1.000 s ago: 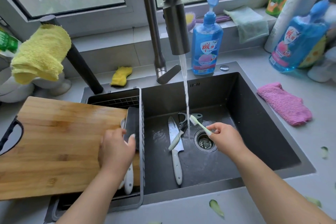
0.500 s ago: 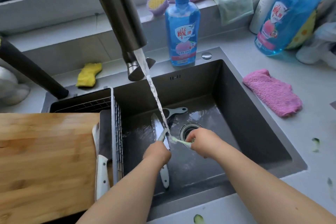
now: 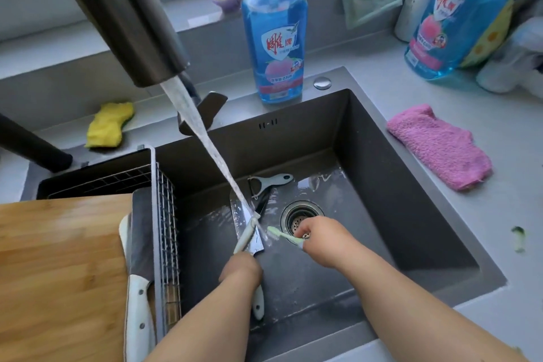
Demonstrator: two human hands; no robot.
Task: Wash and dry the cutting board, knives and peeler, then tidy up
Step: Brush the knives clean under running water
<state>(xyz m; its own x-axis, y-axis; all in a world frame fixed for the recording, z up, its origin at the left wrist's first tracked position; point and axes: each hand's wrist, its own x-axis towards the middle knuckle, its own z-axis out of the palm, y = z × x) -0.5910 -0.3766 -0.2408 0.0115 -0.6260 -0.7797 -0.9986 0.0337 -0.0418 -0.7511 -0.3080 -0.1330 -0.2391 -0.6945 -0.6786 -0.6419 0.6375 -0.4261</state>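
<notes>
Grey counter [image 3: 440, 91] and dark sink [image 3: 382, 156] under a window, water running from the tap [image 3: 117, 15].

Right hand [image 3: 320, 239]: fingers clenched round the handle of a pale green toothbrush [image 3: 282, 234], bristles near the stream. Left hand [image 3: 241, 269]: fingers curled down at a small pale-handled knife [image 3: 246, 236] under the stream; grasp likely, though the fingertips were hidden.

Knives, three counted: the small one at the left hand; a broad-bladed knife [image 3: 258, 303] flat on the sink floor beneath it; a dark cleaver with a white handle [image 3: 138, 297] resting on the cutting board's edge by the wire rack [image 3: 167, 214]. Wet steel judged stiff, slippery, sharp; best taken by the handle, edge turned away.

Peeler [image 3: 271, 181], one: on the sink floor behind the knives; light, take by its handle.

Cutting board [image 3: 58, 273], one: wood, over the sink's left side; judged heavy, rigid, a two-handed lift when wet.

Also: two blue soap bottles, one [image 3: 274, 38] behind the sink; pink cloth [image 3: 437, 145]; yellow sponge [image 3: 109, 125].
</notes>
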